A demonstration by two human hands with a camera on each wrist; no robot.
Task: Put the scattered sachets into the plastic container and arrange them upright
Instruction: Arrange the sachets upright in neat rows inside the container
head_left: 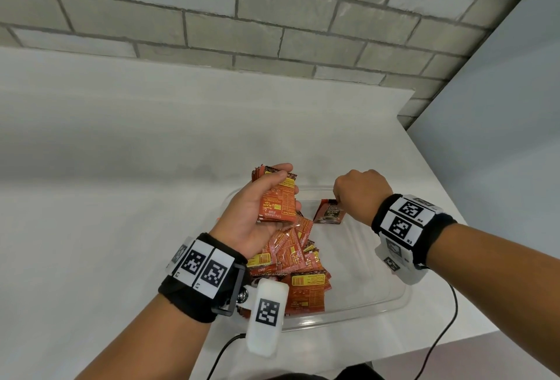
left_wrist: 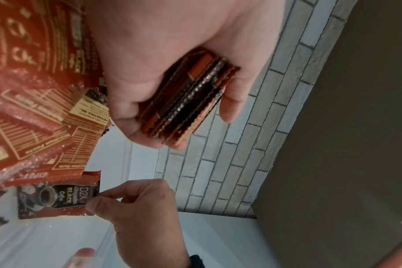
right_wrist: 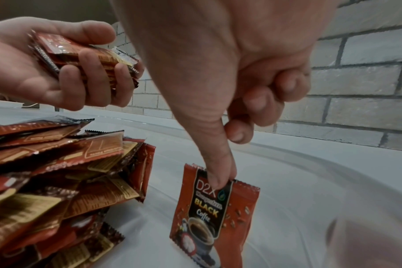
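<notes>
- One sachet [right_wrist: 215, 214] stands upright in the plastic container [head_left: 391, 294], right hand [head_left: 360, 194] pinching its top edge.
- Left hand [head_left: 257, 213] clasps a stack of sachets [left_wrist: 186, 101] above the container.
- Loose pile [head_left: 297, 261] lies inside; seat the sachet's bottom edge against the container wall before releasing.

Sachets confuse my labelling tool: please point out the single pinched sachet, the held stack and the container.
single sachet [right_wrist: 212, 214], right wrist view, printed front.
held stack [head_left: 277, 202], head view, top sachet's face.
container [head_left: 357, 308], head view, near rim.
</notes>
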